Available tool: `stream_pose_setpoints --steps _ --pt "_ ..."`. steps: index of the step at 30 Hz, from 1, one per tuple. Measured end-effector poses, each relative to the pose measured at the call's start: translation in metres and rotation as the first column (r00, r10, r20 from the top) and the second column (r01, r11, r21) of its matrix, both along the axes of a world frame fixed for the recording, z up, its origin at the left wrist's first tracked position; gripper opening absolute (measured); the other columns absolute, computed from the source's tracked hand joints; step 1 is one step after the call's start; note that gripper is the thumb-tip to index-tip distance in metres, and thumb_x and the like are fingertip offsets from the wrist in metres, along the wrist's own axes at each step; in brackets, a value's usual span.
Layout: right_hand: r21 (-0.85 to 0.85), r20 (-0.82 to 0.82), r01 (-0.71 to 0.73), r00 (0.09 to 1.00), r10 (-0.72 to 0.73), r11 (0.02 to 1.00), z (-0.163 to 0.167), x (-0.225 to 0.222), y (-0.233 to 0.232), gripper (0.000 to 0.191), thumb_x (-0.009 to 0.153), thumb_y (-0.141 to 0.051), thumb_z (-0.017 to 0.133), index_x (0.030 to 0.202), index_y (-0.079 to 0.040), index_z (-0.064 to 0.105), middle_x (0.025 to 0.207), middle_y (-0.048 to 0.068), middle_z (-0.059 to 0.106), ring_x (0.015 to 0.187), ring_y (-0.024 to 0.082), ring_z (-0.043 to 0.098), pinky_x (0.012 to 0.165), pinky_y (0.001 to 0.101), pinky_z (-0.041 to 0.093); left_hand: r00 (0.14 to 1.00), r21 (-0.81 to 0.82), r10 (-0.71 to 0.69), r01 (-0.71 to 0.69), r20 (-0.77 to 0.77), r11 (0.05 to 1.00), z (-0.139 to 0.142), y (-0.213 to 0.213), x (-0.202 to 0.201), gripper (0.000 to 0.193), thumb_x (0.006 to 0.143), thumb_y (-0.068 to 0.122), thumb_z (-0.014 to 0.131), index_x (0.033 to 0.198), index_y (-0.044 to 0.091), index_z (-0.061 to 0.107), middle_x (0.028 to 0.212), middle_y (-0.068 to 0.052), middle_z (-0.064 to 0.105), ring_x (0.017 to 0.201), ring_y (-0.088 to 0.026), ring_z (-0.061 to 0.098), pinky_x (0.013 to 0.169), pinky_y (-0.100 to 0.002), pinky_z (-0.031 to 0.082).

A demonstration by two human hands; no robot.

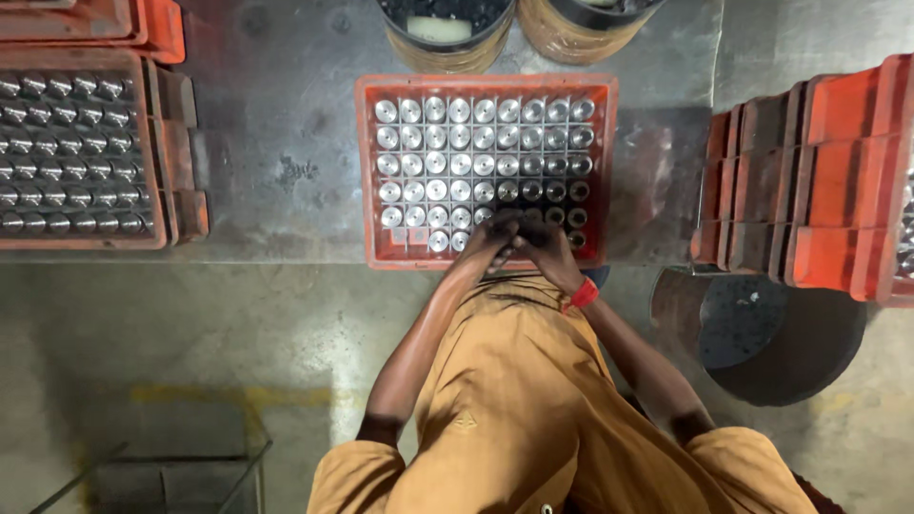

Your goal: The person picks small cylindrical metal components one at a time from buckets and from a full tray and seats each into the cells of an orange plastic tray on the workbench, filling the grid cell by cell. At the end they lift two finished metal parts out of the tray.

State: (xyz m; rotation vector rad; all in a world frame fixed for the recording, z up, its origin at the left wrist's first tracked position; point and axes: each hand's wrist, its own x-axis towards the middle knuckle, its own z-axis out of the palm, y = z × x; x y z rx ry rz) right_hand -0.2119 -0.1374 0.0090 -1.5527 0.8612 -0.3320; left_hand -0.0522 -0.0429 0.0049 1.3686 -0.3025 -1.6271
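- At the far left, an orange crate (81,152) full of shiny metal cylinders (71,143) is seen on the table (276,143).
- In the middle, a second orange tray (486,169) with a grid is placed; round metal parts (447,152) stand upright in most cells.
- The left hand (490,243) and the right hand (541,249) are pressed together over the near row of the tray, fingers curled. What is held there cannot be told.
- It is judged that each part should be seated straight in its own cell, one by one.
- At the right, stacked orange crates (819,190) are kept well apart from the hands.
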Motion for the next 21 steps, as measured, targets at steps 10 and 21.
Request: stream_pose_setpoints --steps 10,21 --pt "-0.786 -0.195 -0.198 0.978 0.068 0.586 -0.002 -0.013 -0.016 0.031 0.079 -0.008 0.075 0.11 -0.006 0.074 0.098 0.014 0.07 0.096 0.037 0.063 0.084 0.048 0.051 0.649 0.078 0.36 -0.421 -0.67 0.904 -0.035 0.019 0.007 0.018 0.103 0.026 0.052 0.107 0.009 0.059 0.085 -0.005 0.062 0.063 -0.01 0.051 0.048 -0.022 0.036" --pt "-0.819 -0.248 -0.261 0.964 0.095 0.511 0.008 0.001 -0.028 0.037 0.077 -0.007 0.074 0.113 0.0 0.071 0.105 0.016 0.072 0.095 0.038 0.065 0.084 0.0486 0.052 0.837 -0.015 0.384 -0.423 -0.391 0.906 -0.031 0.017 -0.002 0.022 0.106 0.027 0.06 0.116 0.008 0.061 0.071 0.002 0.052 0.049 -0.007 0.041 0.04 -0.023 0.029"
